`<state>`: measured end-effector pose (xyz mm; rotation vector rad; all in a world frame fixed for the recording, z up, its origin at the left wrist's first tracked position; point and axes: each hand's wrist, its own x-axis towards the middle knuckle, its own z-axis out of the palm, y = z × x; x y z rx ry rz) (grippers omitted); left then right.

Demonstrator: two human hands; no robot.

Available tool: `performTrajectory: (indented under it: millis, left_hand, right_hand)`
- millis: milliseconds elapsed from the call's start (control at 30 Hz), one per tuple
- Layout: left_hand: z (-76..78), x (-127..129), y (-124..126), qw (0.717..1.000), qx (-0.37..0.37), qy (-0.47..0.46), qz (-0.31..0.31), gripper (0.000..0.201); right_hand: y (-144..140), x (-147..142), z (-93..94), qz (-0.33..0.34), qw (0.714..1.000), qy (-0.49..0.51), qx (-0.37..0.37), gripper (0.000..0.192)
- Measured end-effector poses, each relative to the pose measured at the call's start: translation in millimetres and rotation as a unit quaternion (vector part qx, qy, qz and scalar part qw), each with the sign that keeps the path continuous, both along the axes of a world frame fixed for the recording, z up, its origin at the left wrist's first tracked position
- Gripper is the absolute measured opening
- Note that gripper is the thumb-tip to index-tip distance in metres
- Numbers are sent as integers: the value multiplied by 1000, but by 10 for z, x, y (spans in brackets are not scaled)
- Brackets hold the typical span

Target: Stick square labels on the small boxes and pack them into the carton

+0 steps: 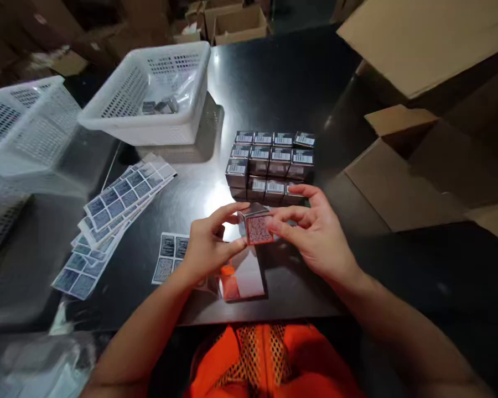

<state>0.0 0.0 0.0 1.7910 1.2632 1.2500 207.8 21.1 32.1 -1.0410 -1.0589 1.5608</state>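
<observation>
Between my two hands is a small dark box [255, 209] with a printed label [259, 229] on the side facing me. My left hand [211, 237] grips the box from the left, thumb below and fingers at the top edge. The thumb and index finger of my right hand [315, 229] close on its right side, the thumb at the label's edge. Beneath my hands lies a mostly white sheet [249, 273] with an orange reflection on it. A sheet of printed labels [166, 257] lies partly under my left hand. Just beyond stand rows of similar boxes [269, 155] with barcodes on top.
Fanned label sheets [120, 202] lie on the left of the shiny metal table [282, 83]. A white basket [182, 130] with a few small boxes and clear plastic stands behind them; another basket [29, 127] is further left. Open cardboard cartons [406, 182] stand at the right.
</observation>
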Motion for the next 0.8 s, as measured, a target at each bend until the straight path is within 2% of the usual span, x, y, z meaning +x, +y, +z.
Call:
performTrajectory:
  millis: [200, 800]
  left_hand:
    - [-16, 10, -19, 1000, -17, 11, 8, 58]
    - [34, 17, -17, 1000, -5, 21, 11, 55]
  right_hand:
    - [3, 21, 35, 5, 1000, -7, 3, 74]
    - [21, 17, 7, 2, 1000, -8, 7, 72]
